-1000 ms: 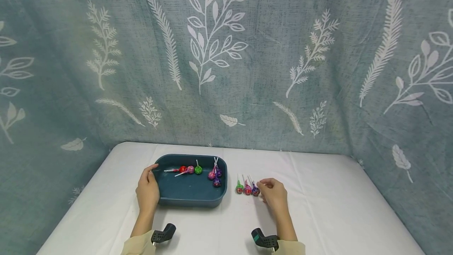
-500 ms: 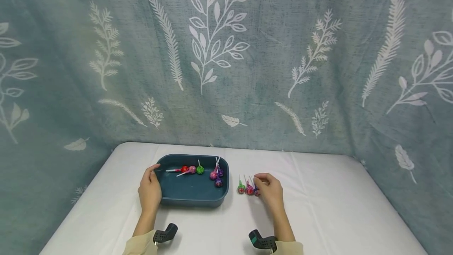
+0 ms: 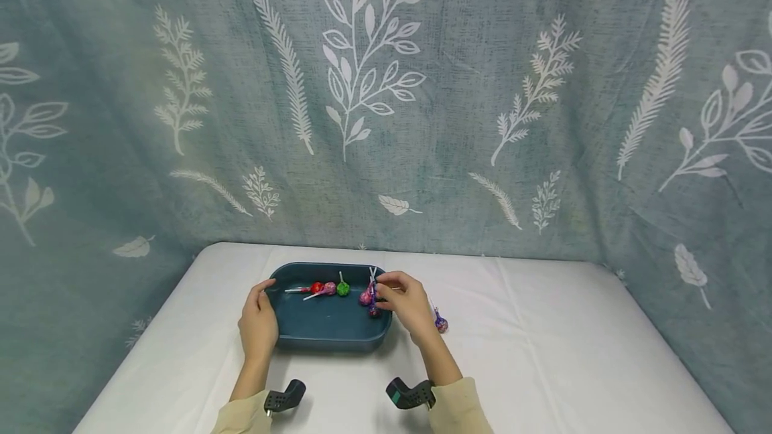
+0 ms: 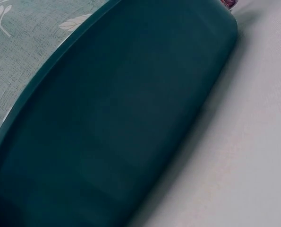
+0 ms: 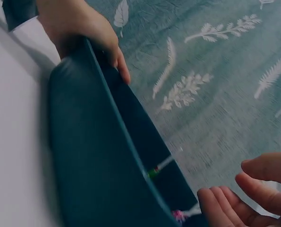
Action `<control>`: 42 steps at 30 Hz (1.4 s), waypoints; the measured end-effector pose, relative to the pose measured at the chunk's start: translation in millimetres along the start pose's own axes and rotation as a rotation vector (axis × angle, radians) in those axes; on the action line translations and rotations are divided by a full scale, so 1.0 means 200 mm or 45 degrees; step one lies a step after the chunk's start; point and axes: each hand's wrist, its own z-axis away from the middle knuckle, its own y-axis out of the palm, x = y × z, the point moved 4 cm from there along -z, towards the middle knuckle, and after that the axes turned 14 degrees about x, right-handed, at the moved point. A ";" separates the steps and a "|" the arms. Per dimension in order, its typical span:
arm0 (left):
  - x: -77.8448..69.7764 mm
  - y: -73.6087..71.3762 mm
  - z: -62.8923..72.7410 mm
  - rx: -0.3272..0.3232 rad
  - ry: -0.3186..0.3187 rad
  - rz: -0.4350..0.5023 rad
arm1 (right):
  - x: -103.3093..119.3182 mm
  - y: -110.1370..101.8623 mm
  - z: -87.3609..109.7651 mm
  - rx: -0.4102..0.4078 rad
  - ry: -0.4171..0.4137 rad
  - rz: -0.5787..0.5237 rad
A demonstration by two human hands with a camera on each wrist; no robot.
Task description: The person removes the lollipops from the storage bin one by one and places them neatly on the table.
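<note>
My left hand (image 3: 258,323) grips the left end of a dark teal plastic bin (image 3: 328,345). In the bin lie a red lollipop (image 3: 316,287), a pink one, a green lollipop (image 3: 342,288) and, at the right end, pink and purple ones. Over the bin's right rim is my right hand (image 3: 405,300), fingers bent. A thin white stick (image 3: 395,288) shows among them, so it seems to pinch a lollipop, whose head I cannot make out. In the right wrist view the right fingers (image 5: 220,203) come near the bin's far wall. A purple lollipop (image 3: 441,322) lies on the table.
The bin stands on a white cloth-covered table (image 3: 543,353). Behind it hangs a green-blue curtain (image 3: 386,119) with white leaf patterns. My right wrist hides the table spot beside the purple lollipop. The left wrist view is filled mostly by the bin's side (image 4: 116,113).
My right hand has moved left from beside the lollipops on the table to the bin's right rim, with the stick among its fingers. The left hand has stayed on the bin.
</note>
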 end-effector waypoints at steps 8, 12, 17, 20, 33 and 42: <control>0.00 0.00 -0.01 -0.012 -0.003 -0.003 | -0.03 0.14 -0.16 0.169 0.117 -0.094; 0.00 0.00 -0.01 -0.012 0.002 -0.001 | -0.07 0.19 -0.21 0.165 0.184 -0.054; 0.00 0.01 0.00 -0.012 0.003 -0.001 | -0.11 0.21 -0.24 0.100 0.252 0.083; -0.01 0.01 0.01 -0.016 0.003 -0.002 | -0.13 0.22 -0.25 0.076 0.257 0.156; -0.01 0.00 0.01 -0.021 0.016 0.003 | -0.13 0.27 -0.27 0.093 0.237 0.366; 0.00 0.00 0.00 -0.025 0.024 0.000 | -0.15 0.30 -0.28 0.122 0.226 0.429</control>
